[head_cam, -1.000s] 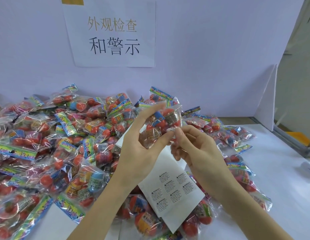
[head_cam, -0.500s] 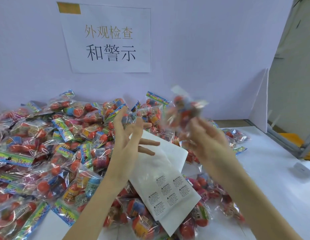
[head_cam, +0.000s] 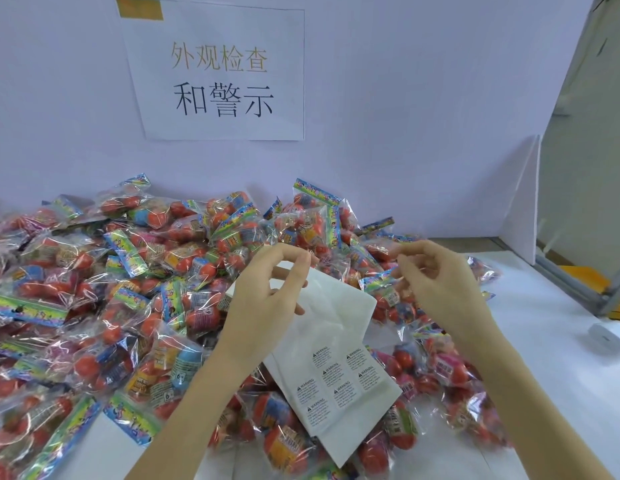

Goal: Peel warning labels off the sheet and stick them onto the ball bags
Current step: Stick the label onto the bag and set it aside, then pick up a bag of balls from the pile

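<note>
Clear cellophane is glaring across the whole pile of ball bags (head_cam: 135, 306), so most printing on them is not reading; the pile is running off the left and bottom edges. The fine text on the warning labels (head_cam: 336, 382) is too small to make out beyond the "WARNING" heads. The label sheet (head_cam: 322, 327) is lying tilted on top of the bags in the middle, its upper left part sitting hidden behind the left hand (head_cam: 267, 299), its lower corner overlapping a second white sheet (head_cam: 353, 441) beneath. Labels are occupying only the lower half of the top sheet; the upper half is showing bare backing. Left hand is hovering palm-side toward the sheet, fingers bent, thumb and forefinger tips meeting near the sheet's top edge; cannot tell whether they are pinching the paper or just closing above it. Right hand (head_cam: 440, 282) is hanging over the bags to the right of the sheet, fingers loosely curled, thumb and forefinger tips close together; blur is hiding whether anything is between them. Both forearms are entering from the bottom edge. A paper sign (head_cam: 218, 71) with Chinese characters is hanging on the back wall, and a small white device (head_cam: 610, 336) is lying on the table (head_cam: 544, 341) at far right, partly cut off.
</note>
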Tool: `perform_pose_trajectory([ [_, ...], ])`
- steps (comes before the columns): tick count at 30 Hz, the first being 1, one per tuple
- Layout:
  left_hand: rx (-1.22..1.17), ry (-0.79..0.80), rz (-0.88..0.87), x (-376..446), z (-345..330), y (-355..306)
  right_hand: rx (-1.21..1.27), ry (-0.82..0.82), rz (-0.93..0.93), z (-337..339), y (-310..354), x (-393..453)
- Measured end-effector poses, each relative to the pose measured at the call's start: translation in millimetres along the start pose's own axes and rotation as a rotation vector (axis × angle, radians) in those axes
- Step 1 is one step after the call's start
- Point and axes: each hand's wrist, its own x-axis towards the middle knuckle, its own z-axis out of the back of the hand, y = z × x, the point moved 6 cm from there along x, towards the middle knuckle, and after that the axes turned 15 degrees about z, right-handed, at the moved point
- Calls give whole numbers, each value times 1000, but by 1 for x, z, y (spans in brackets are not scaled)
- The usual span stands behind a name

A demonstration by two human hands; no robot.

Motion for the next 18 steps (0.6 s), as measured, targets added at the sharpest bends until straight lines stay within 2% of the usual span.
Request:
perform_pose_trajectory([
  [3,21,15,-2,0,-2,1,-374,188,-15,-5,-11,0],
  [7,60,38,-7,2,-6,5,-562,445,-84,-18,-21,-7],
  [9,95,45,-7,4,-7,9,-606,508,-110,-25,-26,-11],
  [12,123,54,-7,5,-8,11,-573,377,-51,-23,-22,-7],
  [15,118,67,1,6,-9,12,-417,154,84,-15,-8,-3],
  [18,137,74,10,5,-10,14,-293,36,200,-12,9,-4],
])
